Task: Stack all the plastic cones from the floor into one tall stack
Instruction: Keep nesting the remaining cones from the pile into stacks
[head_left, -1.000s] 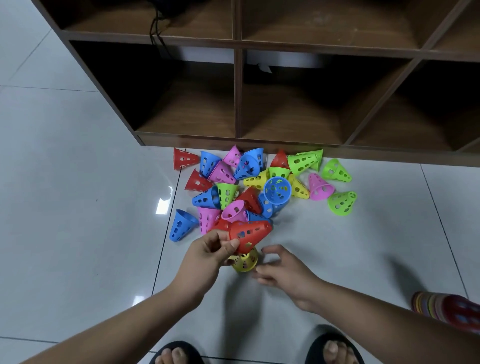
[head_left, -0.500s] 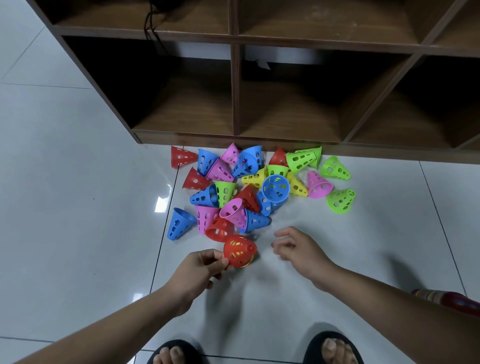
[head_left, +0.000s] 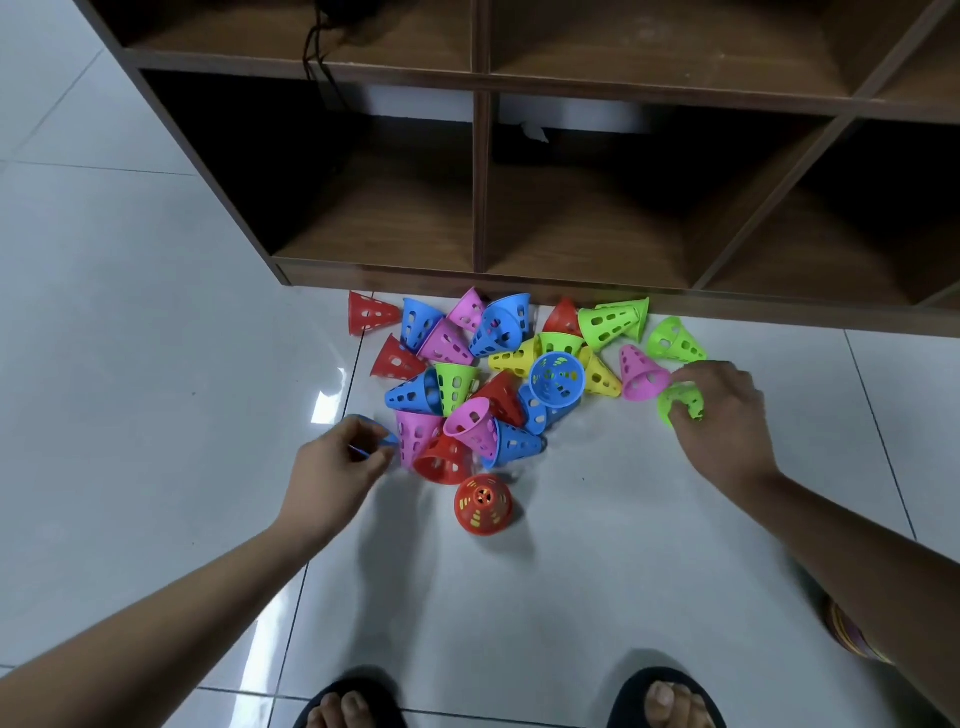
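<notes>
Meanwhile, an upright red cone (head_left: 483, 504) stood on the floor (head_left: 597, 571), just in front of the cone pile (head_left: 498, 374). Left of the pile, the left hand (head_left: 332, 467) had its fingers (head_left: 371, 454) closed on a blue cone (head_left: 382, 435). Right of the pile, the right hand (head_left: 724, 415) gripped a green cone (head_left: 678, 402).

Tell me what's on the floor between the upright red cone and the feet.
Nothing: the head view shows only bare white tile between the upright red cone and the feet.
</notes>
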